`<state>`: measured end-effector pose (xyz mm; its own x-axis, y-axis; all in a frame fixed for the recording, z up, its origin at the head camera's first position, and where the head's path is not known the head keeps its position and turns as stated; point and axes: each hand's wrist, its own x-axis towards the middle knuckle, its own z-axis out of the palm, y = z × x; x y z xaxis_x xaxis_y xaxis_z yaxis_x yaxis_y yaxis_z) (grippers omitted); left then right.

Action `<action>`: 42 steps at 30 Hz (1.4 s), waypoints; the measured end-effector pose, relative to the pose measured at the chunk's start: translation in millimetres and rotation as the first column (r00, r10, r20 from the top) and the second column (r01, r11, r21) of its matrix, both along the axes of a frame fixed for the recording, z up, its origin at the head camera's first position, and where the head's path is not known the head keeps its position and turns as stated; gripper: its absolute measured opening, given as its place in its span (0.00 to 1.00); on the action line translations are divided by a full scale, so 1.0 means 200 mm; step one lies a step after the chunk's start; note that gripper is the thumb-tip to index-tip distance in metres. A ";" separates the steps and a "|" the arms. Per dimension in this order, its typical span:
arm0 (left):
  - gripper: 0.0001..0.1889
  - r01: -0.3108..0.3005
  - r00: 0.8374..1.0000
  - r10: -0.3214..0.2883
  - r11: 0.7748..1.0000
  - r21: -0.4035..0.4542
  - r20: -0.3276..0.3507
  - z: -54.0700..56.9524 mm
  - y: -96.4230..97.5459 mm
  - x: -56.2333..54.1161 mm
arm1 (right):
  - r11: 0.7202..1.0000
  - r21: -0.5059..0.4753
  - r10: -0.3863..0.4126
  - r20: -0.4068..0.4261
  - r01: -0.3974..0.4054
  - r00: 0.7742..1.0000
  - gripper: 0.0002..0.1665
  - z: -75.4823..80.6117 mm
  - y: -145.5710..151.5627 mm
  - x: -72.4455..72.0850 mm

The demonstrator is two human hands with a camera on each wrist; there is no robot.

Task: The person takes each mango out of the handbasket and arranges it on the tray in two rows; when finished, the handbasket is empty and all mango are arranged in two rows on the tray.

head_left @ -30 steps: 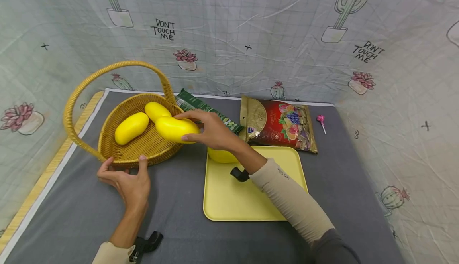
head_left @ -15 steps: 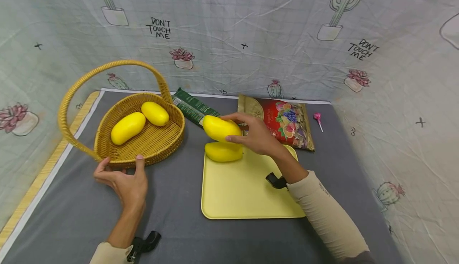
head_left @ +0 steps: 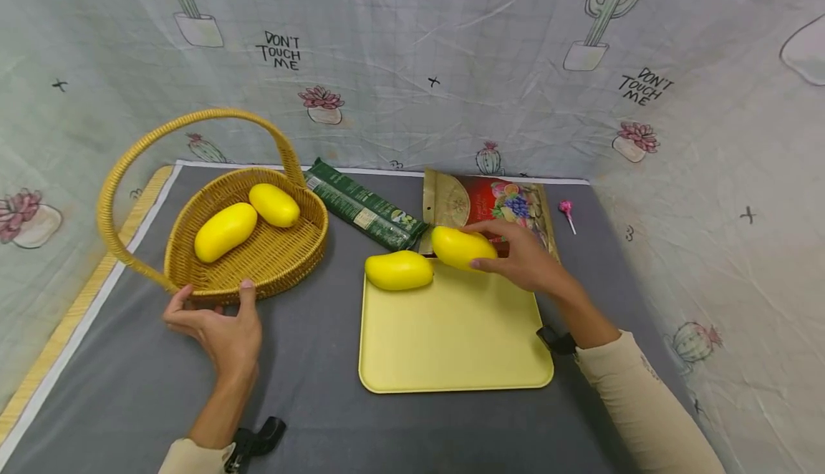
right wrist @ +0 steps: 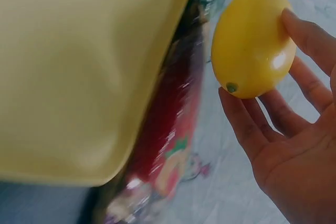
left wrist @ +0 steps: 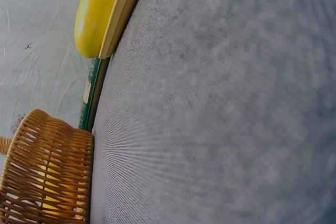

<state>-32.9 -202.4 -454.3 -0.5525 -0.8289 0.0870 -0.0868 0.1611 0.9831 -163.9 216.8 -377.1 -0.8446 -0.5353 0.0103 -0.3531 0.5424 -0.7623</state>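
My right hand (head_left: 525,255) holds a yellow mango (head_left: 459,248) between thumb and fingers, over the far edge of the yellow tray (head_left: 457,338). The right wrist view shows this mango (right wrist: 254,43) raised off the tray, its green stem spot facing the camera. A second mango (head_left: 399,271) lies at the tray's far left corner. On the left stands a wicker basket (head_left: 290,270) with a tall handle; inside lie one mango (head_left: 225,232) and another mango (head_left: 274,205). My left hand (head_left: 225,334) grips the basket's near side, its lower fingers partly hidden.
Behind the tray lie a green packet (head_left: 367,205) and a red and gold candy bag (head_left: 477,202), the latter partly covered by my right hand. A pink lollipop (head_left: 566,207) lies at the back right. A printed cloth (head_left: 412,51) hangs behind the grey-covered table (head_left: 316,374).
My right hand has carried the mango from above the basket rightward to the tray's far edge, past the mango lying there. My left hand has stayed at the basket.
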 end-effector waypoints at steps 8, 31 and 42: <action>0.38 -0.011 1.000 0.011 1.000 -0.006 -0.003 0.00 0.00 0.00 | 0.993 0.121 0.009 -0.012 -0.007 1.000 0.34 -0.08 0.13 0.02; 0.37 -0.010 1.000 0.010 1.000 -0.022 -0.007 -0.02 -0.01 -0.01 | 0.984 0.161 -0.044 -0.166 0.071 0.985 0.35 -0.02 0.03 0.05; 0.38 -0.005 1.000 0.005 1.000 -0.030 -0.006 -0.02 -0.01 -0.01 | 0.996 -0.088 -0.008 -0.233 -0.013 0.973 0.35 0.06 -0.37 0.01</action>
